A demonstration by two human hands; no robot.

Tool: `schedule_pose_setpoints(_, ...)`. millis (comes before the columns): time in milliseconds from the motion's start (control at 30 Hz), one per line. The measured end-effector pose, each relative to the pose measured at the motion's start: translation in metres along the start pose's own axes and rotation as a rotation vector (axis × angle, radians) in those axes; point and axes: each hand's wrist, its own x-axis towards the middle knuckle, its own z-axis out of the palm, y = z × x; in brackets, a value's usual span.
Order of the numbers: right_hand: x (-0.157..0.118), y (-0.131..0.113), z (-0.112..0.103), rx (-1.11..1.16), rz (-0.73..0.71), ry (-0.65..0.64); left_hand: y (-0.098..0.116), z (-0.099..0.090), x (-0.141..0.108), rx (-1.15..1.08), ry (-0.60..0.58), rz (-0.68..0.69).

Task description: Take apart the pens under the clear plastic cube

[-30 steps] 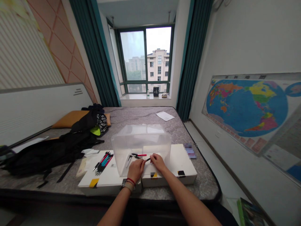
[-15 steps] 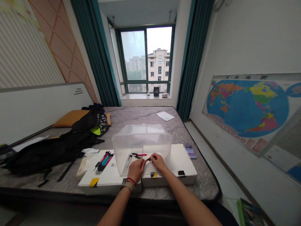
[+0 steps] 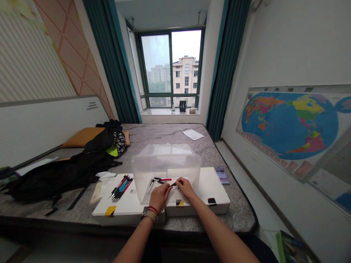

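My left hand [image 3: 159, 196], with a red cord and a band at the wrist, pinches one end of a small black pen part [image 3: 172, 185]. At its other end, the fingers of my right hand [image 3: 184, 187] are closed on it too. Both hands are at the mouth of a clear plastic box [image 3: 164, 164] that lies on its side. Inside, just beyond my fingers, lie a red pen piece [image 3: 166, 179] and several black pieces [image 3: 157, 179]. Left of the box is a row of assembled-looking pens [image 3: 120, 189] in black, teal and red. My fingers partly hide the held part.
Two white boxes [image 3: 219, 193] form the work surface on a grey mattress [image 3: 241, 215]. A black bag [image 3: 63, 179] and tissue [image 3: 106, 175] lie left. A blurred-out purple item [image 3: 222, 176] is at the right edge. A white sheet [image 3: 193, 134] lies farther back.
Both hands stay almost in place, still on the pen part. Slightly more of the dark part shows between the fingers. The view has shifted very slightly.
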Motion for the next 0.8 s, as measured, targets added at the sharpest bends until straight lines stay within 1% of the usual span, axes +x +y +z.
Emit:
schedule_pose_setpoints(200,0.001,0.000,0.001,0.090,0.030,0.014,-0.002,0.003,0.000,0.064,0.021,-0.024)
schedule_pose_setpoints(367,0.002,0.003,0.003,0.137,0.083,0.101,-0.002,0.003,0.000,0.084,0.011,-0.044)
schedule_pose_setpoints(500,0.005,0.005,0.006,0.145,0.126,0.116,0.001,0.001,0.001,0.082,0.012,-0.056)
schedule_pose_setpoints(600,0.012,0.001,0.006,0.098,0.232,0.130,0.002,-0.001,0.001,0.083,0.006,-0.064)
schedule_pose_setpoints(667,0.020,-0.005,0.007,0.026,0.305,0.129,0.003,-0.003,0.001,0.086,0.002,-0.063)
schedule_pose_setpoints(700,0.024,-0.009,0.007,-0.030,0.309,0.125,0.003,-0.003,0.001,0.087,0.002,-0.063)
schedule_pose_setpoints(733,0.030,-0.014,0.009,-0.098,0.281,0.116,0.003,-0.003,0.001,0.088,0.002,-0.064)
schedule_pose_setpoints(800,0.041,-0.025,0.015,-0.235,0.161,0.077,0.003,-0.002,0.002,0.089,0.001,-0.071)
